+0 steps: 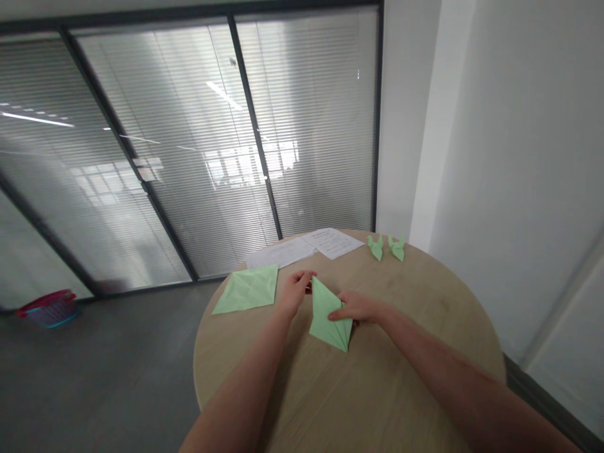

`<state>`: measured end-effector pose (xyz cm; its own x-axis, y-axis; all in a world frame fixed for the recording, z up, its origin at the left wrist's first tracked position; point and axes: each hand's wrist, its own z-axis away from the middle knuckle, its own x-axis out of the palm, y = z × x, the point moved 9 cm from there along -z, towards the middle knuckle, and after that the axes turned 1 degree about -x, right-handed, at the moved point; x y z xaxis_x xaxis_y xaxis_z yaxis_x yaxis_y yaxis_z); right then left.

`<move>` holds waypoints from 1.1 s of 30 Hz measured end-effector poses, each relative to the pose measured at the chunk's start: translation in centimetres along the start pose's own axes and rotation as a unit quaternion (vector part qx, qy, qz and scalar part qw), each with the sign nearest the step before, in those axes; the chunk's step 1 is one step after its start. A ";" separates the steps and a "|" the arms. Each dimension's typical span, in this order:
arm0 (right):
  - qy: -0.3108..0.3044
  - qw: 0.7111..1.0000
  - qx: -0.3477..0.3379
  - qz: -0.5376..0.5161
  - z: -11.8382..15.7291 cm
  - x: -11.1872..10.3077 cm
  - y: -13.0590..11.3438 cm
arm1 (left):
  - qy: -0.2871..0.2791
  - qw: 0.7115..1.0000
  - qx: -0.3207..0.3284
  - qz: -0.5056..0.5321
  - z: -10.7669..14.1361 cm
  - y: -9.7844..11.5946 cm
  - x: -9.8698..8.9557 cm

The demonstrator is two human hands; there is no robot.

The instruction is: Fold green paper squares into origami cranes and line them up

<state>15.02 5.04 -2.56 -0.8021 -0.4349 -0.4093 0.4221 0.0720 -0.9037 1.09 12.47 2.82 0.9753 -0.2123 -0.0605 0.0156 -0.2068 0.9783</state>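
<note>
A folded piece of light green paper [325, 318] is held over the round wooden table, its creases fanning toward the lower corner. My left hand [296, 290] pinches its upper left corner between thumb and fingers. On the right edge, my right hand [359, 307] grips the paper with the thumb on top and the fingers mostly hidden beneath. To the left of my left hand, a creased green sheet [250, 289] lies flat. Two small folded green paper birds, one bird [376, 247] beside the other bird [397, 248], stand near the far right edge.
The round table [425, 327] carries white printed sheets [333, 242] at its far edge. Beyond it rises a glass partition with blinds [189, 126]. A white wall [528, 157] stands on the right. On the floor at left sits a red and blue basket [50, 309].
</note>
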 end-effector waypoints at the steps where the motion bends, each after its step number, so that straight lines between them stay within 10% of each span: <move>1: 0.000 1.000 -0.001 -0.001 0.0 0.0 -0.1 | 0.001 1.000 0.000 0.000 0.0 0.0 0.0; 14: 0.073 0.996 -0.010 -0.046 -0.5 -0.6 0.6 | 0.048 0.983 0.118 -0.133 0.4 2.0 -0.7; 21: 0.168 0.981 -0.033 -0.092 -0.8 -2.4 1.0 | -0.081 0.893 0.245 -0.368 2.7 4.4 3.9; 33: 0.174 0.970 -0.088 -0.144 -0.8 -3.1 1.2 | -0.124 0.890 0.237 -0.370 2.5 3.2 4.7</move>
<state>17.68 7.24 -2.50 -0.9831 -0.1333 -0.1258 0.1042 0.1580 -0.9819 5.21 8.45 5.19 0.6571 -0.0430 -0.7526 0.4811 -0.7446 0.4626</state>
